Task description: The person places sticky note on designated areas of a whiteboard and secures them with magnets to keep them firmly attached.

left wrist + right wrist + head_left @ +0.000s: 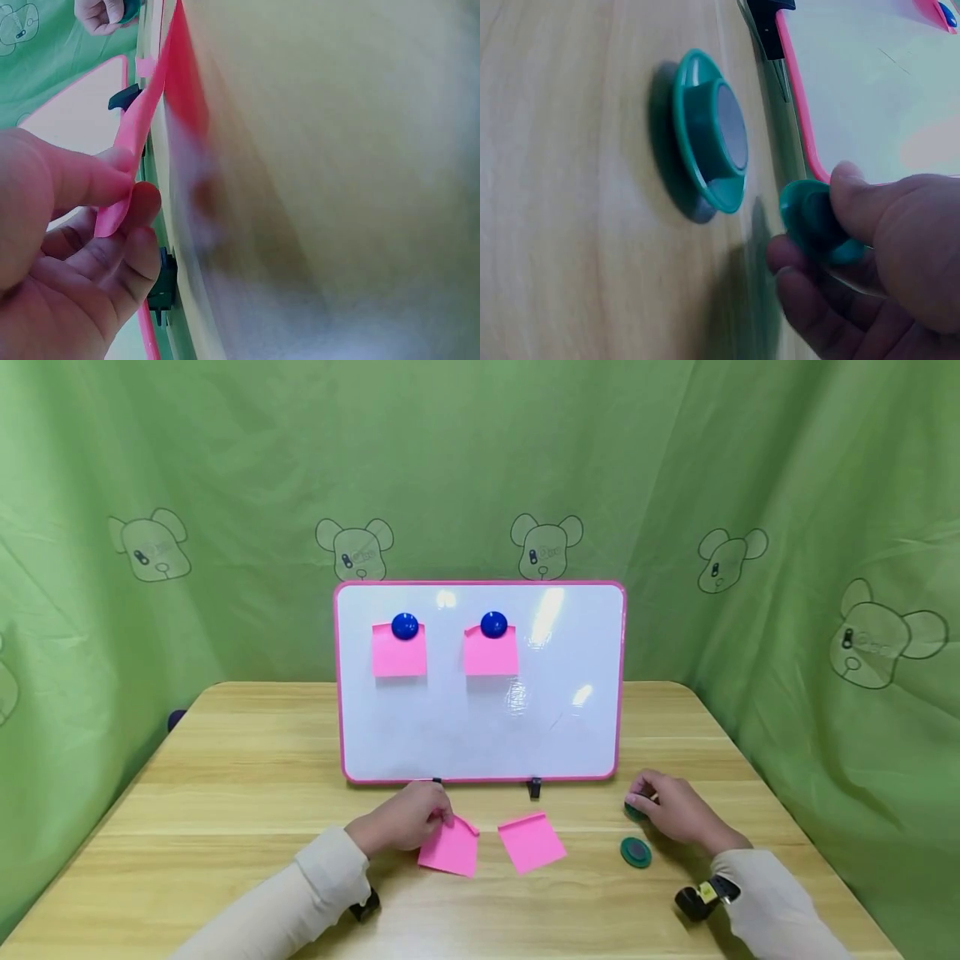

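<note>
My left hand pinches the curled top edge of a pink sticky note between thumb and fingers, below the whiteboard. In the left wrist view that note hangs edge-on from the fingertips. At the right, my right hand holds a green round magnet between thumb and fingers. Another green magnet lies on the table just in front of it, its grey magnetic face turned up. A second loose pink note lies between the hands.
Two pink notes hang on the whiteboard's upper part, under a left blue magnet and a right blue magnet. Black feet hold the board upright on the wooden table. A green curtain surrounds the table's back and sides.
</note>
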`<act>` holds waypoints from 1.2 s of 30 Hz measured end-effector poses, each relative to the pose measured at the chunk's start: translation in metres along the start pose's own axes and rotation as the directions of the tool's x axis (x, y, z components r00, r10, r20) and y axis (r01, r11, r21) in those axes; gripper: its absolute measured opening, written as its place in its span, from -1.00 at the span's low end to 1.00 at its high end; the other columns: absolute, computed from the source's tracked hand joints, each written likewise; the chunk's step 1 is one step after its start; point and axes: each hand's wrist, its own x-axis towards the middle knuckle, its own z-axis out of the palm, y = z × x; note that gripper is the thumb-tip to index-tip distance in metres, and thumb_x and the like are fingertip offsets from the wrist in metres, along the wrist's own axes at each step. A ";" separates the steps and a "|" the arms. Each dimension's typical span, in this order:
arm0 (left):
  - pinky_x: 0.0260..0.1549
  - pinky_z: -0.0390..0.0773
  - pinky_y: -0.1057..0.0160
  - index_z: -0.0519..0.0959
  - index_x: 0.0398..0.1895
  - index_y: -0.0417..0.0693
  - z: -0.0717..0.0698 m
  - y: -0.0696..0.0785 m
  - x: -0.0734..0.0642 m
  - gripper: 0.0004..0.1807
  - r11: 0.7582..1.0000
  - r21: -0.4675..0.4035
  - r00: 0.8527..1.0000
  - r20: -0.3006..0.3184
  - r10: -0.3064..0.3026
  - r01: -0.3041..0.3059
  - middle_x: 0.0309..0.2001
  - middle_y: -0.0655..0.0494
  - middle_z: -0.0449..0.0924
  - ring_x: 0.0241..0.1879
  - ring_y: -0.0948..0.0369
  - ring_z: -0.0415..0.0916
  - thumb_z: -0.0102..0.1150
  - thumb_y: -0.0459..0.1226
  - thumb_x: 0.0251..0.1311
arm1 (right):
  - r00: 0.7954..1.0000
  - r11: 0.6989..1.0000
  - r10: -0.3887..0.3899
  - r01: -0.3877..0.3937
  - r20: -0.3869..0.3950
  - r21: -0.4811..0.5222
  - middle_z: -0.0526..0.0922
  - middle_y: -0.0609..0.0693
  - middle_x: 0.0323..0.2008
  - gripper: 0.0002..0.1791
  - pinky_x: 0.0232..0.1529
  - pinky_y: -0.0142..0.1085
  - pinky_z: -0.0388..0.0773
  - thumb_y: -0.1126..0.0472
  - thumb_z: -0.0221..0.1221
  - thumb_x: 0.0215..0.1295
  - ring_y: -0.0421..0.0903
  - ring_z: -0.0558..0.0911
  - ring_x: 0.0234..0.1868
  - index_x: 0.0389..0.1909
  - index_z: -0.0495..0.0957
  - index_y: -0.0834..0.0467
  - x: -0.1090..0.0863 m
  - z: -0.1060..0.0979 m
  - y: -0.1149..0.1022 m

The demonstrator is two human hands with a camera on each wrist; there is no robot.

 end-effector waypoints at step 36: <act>-0.30 0.54 0.35 0.61 -0.22 -0.15 -0.025 0.011 0.018 -0.77 0.995 -0.060 0.988 -0.123 -0.089 0.082 -0.22 0.10 0.51 -0.30 0.25 0.44 0.26 -0.52 0.03 | 0.998 0.999 -0.016 0.018 -0.064 0.034 0.62 -0.06 -0.34 -0.80 -0.26 -0.20 0.60 0.18 0.31 0.23 -0.08 0.60 -0.29 -0.18 0.61 0.18 0.004 -0.009 0.000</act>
